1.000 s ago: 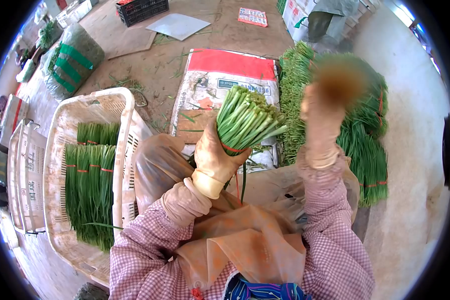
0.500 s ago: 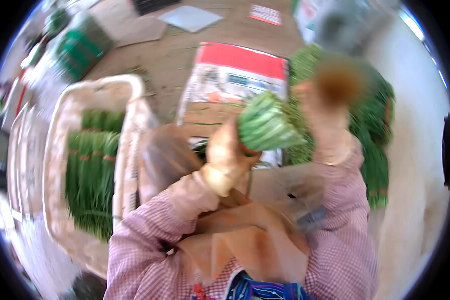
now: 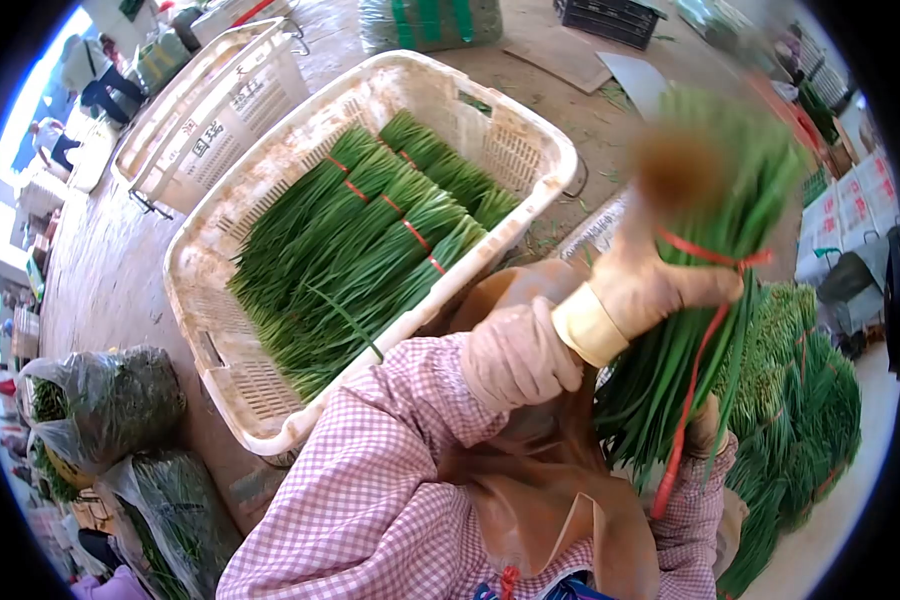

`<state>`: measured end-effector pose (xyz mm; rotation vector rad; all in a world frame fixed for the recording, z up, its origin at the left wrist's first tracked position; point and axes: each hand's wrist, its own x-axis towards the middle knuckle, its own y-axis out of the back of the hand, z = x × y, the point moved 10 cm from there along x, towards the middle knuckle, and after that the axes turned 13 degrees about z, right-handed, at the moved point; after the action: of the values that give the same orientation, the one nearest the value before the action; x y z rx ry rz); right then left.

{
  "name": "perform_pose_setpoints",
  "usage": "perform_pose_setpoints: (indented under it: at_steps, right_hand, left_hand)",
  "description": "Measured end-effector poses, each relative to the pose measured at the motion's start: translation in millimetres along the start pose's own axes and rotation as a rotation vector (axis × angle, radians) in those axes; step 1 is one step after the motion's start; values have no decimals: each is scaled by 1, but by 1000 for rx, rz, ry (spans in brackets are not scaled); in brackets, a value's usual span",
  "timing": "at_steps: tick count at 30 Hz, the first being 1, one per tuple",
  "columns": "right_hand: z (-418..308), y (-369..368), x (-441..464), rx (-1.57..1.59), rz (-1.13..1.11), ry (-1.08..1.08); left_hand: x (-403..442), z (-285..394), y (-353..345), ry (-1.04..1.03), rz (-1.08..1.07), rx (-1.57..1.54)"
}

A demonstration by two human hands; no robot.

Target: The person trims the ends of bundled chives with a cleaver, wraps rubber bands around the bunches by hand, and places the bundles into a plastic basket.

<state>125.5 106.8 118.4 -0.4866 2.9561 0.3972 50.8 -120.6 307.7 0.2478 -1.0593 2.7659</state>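
My left hand [image 3: 635, 285], in a pale glove with a yellowish cuff, grips a thick bundle of chives [image 3: 730, 210] near its red tie [image 3: 710, 252]. The bundle is raised in front of me and tilted, its long leaves hanging down. A loose red tail dangles from the tie. Below it, my right hand [image 3: 708, 425] touches or lies close behind the leaves, its fingers hidden by them. A brown smear blurs part of the bundle's upper end. To the left, a white plastic basket [image 3: 195, 290] holds several red-tied chive bundles [image 3: 370, 240] lying side by side.
A heap of more chives [image 3: 800, 430] lies at the right. White crates [image 3: 220, 120] stand beyond the basket, with stuffed plastic bags [image 3: 110, 400] at the lower left. A black crate [image 3: 610, 20] and flat boards [image 3: 560, 65] are on the floor ahead. People [image 3: 95, 75] are far left.
My view has turned left toward the basket. The chive bundle, held in my left hand throughout, now shows its leaves hanging down. My right hand has moved lower, behind the leaves.
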Motion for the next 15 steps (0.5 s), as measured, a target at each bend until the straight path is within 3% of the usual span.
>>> perform_pose_setpoints:
  at_steps: [3,6,7,8,10,13,15]
  right_hand:
    - [-63,-39,18,7,-86,-194]
    - [-85,-12,46,45,76,-190]
    - [-84,6,51,2,162,-148]
    - [-75,18,55,-9,191,-121]
    - [-52,32,59,-46,203,-174]
    - [-52,23,70,-99,222,-209]
    - [-91,19,96,-167,309,-44]
  left_hand:
    - [9,40,37,11,78,41]
    - [26,76,105,-8,228,55]
    - [25,107,125,-99,279,164]
    - [22,141,114,-130,140,4]
    - [35,215,144,-381,36,274]
    - [-3,303,142,-666,315,416]
    - [-24,331,148,-774,388,577]
